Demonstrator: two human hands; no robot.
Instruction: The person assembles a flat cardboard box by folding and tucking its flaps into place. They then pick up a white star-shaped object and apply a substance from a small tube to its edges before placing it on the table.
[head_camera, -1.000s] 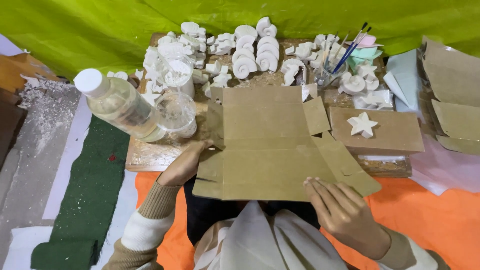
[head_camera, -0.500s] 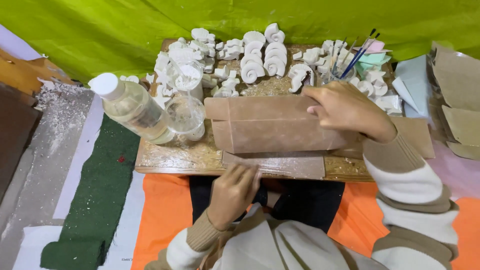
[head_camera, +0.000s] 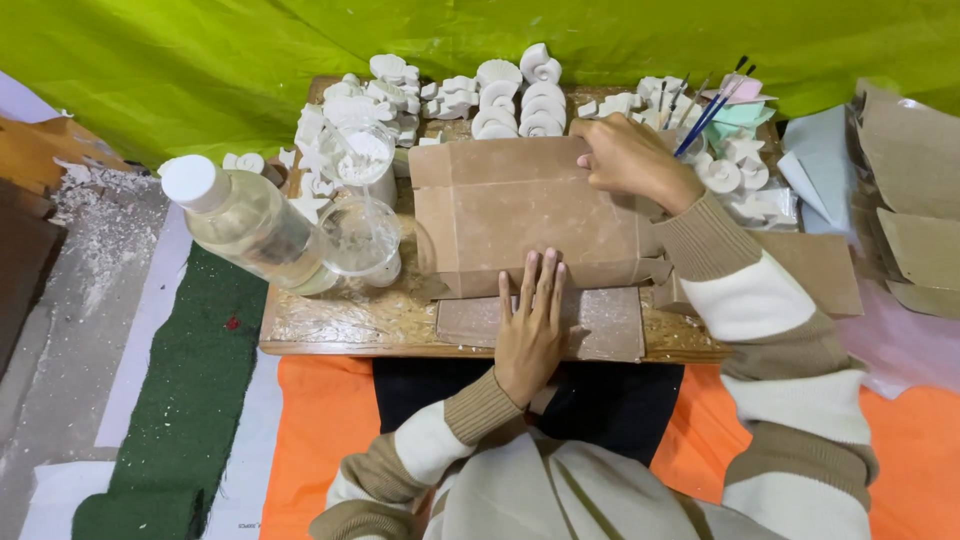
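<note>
A flat brown cardboard box blank (head_camera: 520, 215) lies folded on a low wooden board table (head_camera: 330, 320). My left hand (head_camera: 530, 320) rests flat, fingers together, on the near fold of the cardboard. My right hand (head_camera: 630, 160) reaches across and grips the far right edge of the cardboard. A clear plastic bottle with a white cap (head_camera: 250, 225) lies tilted at the left, beside two clear plastic cups (head_camera: 362, 240) holding white powder.
Many white plaster shapes (head_camera: 500, 95) crowd the table's far side. Paint brushes (head_camera: 705, 105) stand in a cup at the right. More cardboard pieces (head_camera: 915, 200) lie far right. A green strip (head_camera: 170, 400) and orange cloth (head_camera: 330, 420) cover the floor; green sheet behind.
The cardboard has been folded over and laid flat on the table. My right hand moved to its far edge, and my left hand came down flat on the near fold.
</note>
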